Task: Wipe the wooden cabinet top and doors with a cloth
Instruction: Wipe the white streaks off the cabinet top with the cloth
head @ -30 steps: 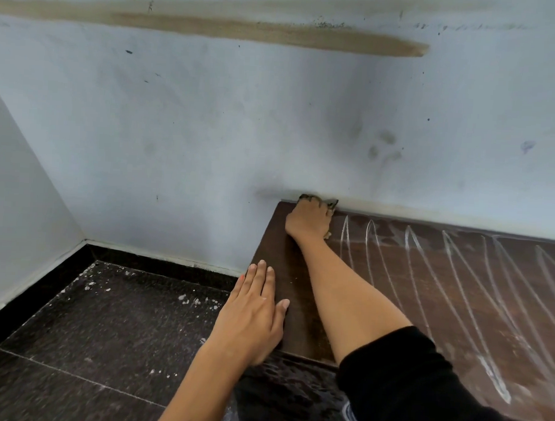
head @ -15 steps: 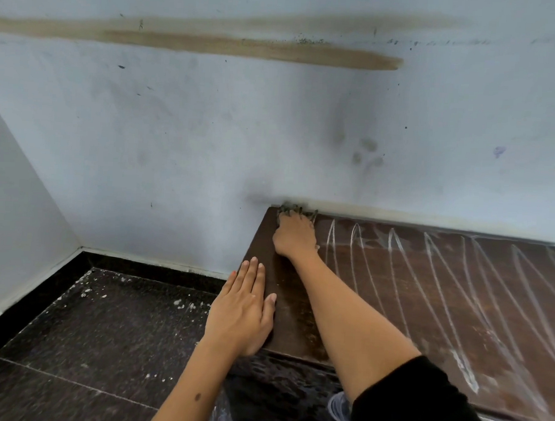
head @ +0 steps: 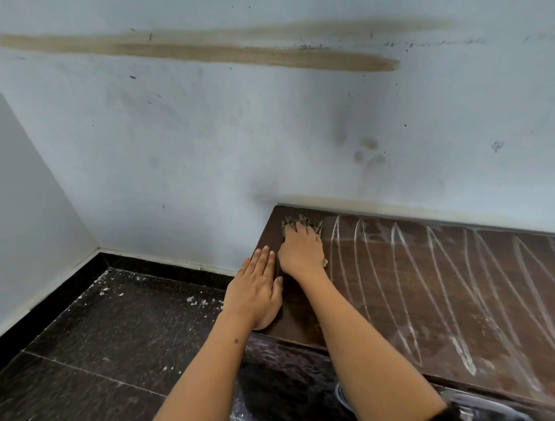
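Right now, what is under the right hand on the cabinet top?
A dark, frayed cloth lies under the right hand on the cabinet top; its fringe shows past the fingertips near the wall. Most of the cloth is covered by the hand.

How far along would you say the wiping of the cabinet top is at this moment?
Early on. The narrow strip at the cabinet top's left end looks dark and clean. In hand: the right hand presses the cloth near the back corner while the left hand rests flat at the edge. Left: the white streaks over the rest; the doors are out of view.
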Demonstrator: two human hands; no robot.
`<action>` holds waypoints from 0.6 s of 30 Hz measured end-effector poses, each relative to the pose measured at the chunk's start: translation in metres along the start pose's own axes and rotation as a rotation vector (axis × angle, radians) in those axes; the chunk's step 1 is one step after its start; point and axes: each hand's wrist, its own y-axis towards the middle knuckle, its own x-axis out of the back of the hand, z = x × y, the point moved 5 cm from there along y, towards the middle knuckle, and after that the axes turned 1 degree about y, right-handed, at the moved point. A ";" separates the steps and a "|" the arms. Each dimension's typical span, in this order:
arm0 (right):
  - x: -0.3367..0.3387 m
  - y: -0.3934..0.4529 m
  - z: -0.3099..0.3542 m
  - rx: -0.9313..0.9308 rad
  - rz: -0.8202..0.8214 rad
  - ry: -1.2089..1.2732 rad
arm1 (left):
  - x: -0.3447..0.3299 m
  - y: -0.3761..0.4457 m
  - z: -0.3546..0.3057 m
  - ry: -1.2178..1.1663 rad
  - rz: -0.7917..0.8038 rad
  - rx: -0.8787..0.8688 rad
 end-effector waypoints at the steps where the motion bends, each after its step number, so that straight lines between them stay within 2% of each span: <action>1: -0.002 -0.005 -0.002 0.016 -0.012 -0.010 | -0.001 0.000 0.000 0.004 -0.005 -0.001; 11: 0.009 0.015 -0.014 -0.042 0.028 0.015 | -0.002 0.002 0.002 0.003 -0.036 0.001; 18: 0.002 -0.031 -0.014 -0.021 -0.108 -0.006 | -0.004 0.003 0.003 0.031 -0.029 0.010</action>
